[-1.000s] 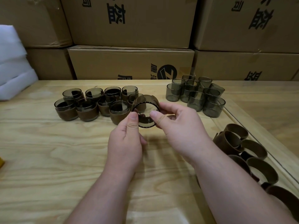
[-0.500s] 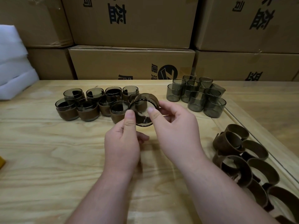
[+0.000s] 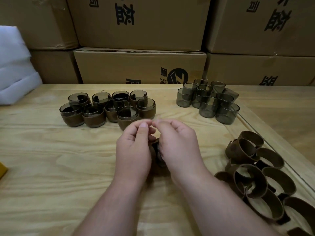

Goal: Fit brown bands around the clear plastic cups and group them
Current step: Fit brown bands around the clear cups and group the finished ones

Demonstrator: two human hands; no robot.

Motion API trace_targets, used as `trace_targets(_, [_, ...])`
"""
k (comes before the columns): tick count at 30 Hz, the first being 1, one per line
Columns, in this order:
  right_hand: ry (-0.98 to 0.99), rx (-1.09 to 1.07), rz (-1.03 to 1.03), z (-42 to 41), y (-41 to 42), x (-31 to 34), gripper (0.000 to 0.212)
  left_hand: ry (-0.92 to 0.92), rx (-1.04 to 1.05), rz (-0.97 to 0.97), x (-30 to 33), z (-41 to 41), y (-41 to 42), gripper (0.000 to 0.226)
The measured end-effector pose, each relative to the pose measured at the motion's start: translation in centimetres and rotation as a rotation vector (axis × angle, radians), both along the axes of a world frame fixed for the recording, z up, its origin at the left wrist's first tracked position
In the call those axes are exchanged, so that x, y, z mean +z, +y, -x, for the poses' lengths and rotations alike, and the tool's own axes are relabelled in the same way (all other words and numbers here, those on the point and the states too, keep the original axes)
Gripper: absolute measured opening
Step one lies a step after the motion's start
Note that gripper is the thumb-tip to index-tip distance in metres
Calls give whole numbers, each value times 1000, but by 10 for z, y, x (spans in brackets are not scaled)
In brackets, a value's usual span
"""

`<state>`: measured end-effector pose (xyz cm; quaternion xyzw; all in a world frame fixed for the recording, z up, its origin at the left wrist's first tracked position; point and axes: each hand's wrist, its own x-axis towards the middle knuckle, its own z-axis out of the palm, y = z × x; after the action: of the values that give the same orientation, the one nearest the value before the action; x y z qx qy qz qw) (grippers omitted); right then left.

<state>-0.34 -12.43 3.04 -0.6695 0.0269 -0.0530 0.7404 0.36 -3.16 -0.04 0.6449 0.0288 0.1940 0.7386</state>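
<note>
My left hand (image 3: 133, 149) and my right hand (image 3: 177, 145) are cupped together over the table's middle, gripping one smoky cup with a brown band (image 3: 157, 151) between them. Only a dark sliver of it shows between the palms. The fingertips of both hands nearly meet above it. Behind my hands stands a cluster of banded cups (image 3: 95, 109), several in two rows. To the back right, several bare smoky cups (image 3: 208, 100) stand grouped. A heap of loose brown bands (image 3: 252, 174) lies at the right.
Stacked cardboard boxes (image 3: 139, 67) wall off the back of the wooden table (image 3: 51, 159). White foam sheets (image 3: 15, 68) sit at the far left. A yellow object (image 3: 2, 170) pokes in at the left edge. A groove (image 3: 272, 150) runs diagonally on the right.
The cup and band, held up facing me before, have come down and toward me and are now mostly hidden between both palms. My hands have closed in around them.
</note>
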Motion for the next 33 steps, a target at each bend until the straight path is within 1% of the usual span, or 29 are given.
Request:
trace_targets(2, [-35, -58, -22, 1, 3, -4, 18, 16, -76, -46, 1, 2, -3, 26])
trace_targets(4, [-29, -80, -91, 1, 3, -8, 21, 5, -130, -77, 2, 3, -4, 30])
trace_targets(7, [-22, -90, -208, -1, -1, -8, 27, -8, -218, -229, 4, 7, -5, 29])
trace_targets(9, [-24, -75, -297, 0, -2, -6, 26, -12, -186, -307, 4, 9, -4, 28])
trace_targets(11, [-65, -55, -350, 2, -1, -6, 27, -19, -135, -271, 4, 9, -2, 36])
trace_targets(12, [-120, -58, -339, 3, -1, -7, 25, -3, -96, -230, 6, 8, -1, 37])
trace_targets(14, [-269, -123, -215, 4, -2, -7, 14, 40, 11, -59, 10, 5, -1, 35])
trace_targets(15, [-327, -152, -116, 4, -4, -9, 14, 94, 29, 143, 11, 2, 1, 38])
trace_targets(16, [-364, -149, -9, 3, -5, -10, 20, 152, -7, 394, 14, 0, 1, 41])
trace_targets(17, [-379, -109, 96, 3, -6, -12, 26, 200, -59, 618, 15, -1, 3, 43])
trace_targets(18, [-369, -34, 162, 2, -6, -15, 32, 241, -104, 770, 15, -2, 6, 45])
trace_targets(19, [-339, 54, 192, 2, -5, -18, 36, 267, -143, 858, 14, -5, 8, 48])
trace_targets(21, [-276, 185, 209, 4, -3, -21, 45, 308, -216, 936, 12, -5, 9, 56])
trace_targets(23, [-218, 211, 173, 2, -2, -27, 55, 328, -252, 877, 11, -5, 4, 55])
trace_targets(24, [-178, 206, 150, 0, -3, -28, 57, 315, -227, 816, 10, -5, 0, 52])
trace_targets(26, [-137, 217, 81, 0, -4, -28, 58, 228, -133, 676, 9, -5, -6, 46])
trace_targets(28, [-82, 290, 0, 3, -3, -24, 57, 157, -54, 497, 4, -5, -8, 45])
trace_targets(29, [-55, 343, -20, 5, -1, -20, 63, 133, -28, 360, 0, -6, -8, 44])
trace_targets(30, [-43, 403, -2, 6, 0, -19, 78, 114, -10, 206, -4, -7, -7, 44])
trace_targets(31, [-32, 427, -4, 7, 3, -20, 88, 96, 24, 115, -4, -7, -6, 44])
trace_targets(32, [-29, 403, -49, 5, 4, -23, 85, 68, 61, 112, -2, -6, -4, 44])
trace_targets(33, [-13, 349, -140, 1, 5, -26, 72, 34, 71, 162, -1, -5, -2, 44])
